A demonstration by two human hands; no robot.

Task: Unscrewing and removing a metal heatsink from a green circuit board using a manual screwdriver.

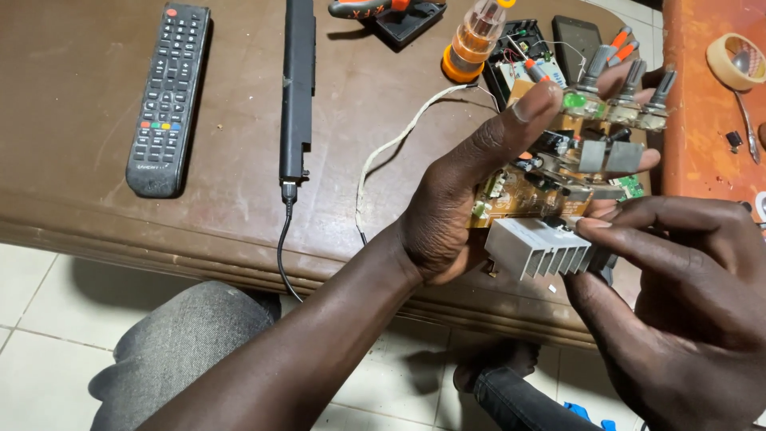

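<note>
Left hand [471, 199] cups brown circuit board [542, 187], thumb over it, held above table [80, 160] front edge. Right hand [678, 295] fingertips pinch its ribbed aluminium heatsink [538, 247]. 3 knurled metal potentiometer shafts [630, 84] protrude.

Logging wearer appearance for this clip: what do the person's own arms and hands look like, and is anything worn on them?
Both arms are bare to beyond the wrists: no sleeves, gloves, watch or rings show. The left hand and right hand have short, unpainted nails.
</note>
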